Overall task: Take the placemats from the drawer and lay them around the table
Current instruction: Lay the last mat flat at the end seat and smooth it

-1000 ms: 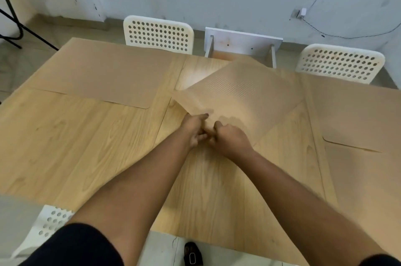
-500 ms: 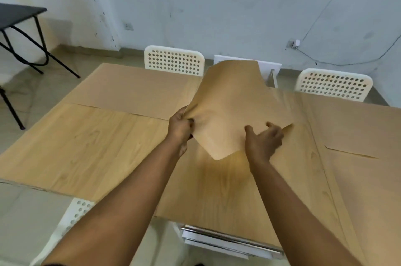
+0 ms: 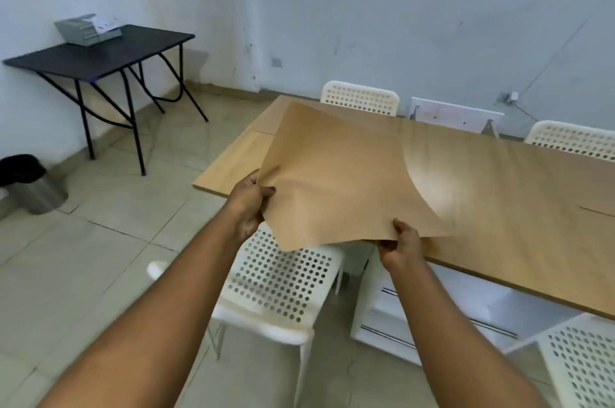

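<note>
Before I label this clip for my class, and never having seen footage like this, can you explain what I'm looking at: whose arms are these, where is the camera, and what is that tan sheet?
There is no machine here. The camera sits on a person's head and looks forward and down, so the two bare arms reaching in from the bottom are the wearer's own. Both hands hold one tan placemat in the air: the left hand pinches its left edge, the right hand grips its near edge, fingers closed on it. The sheet is bent and hangs over the near left corner of the long wooden table. White perforated chairs stand around the table, and a white drawer unit sits beneath it. By the wall stands a black side table, with a small bin on the floor nearby.
</note>
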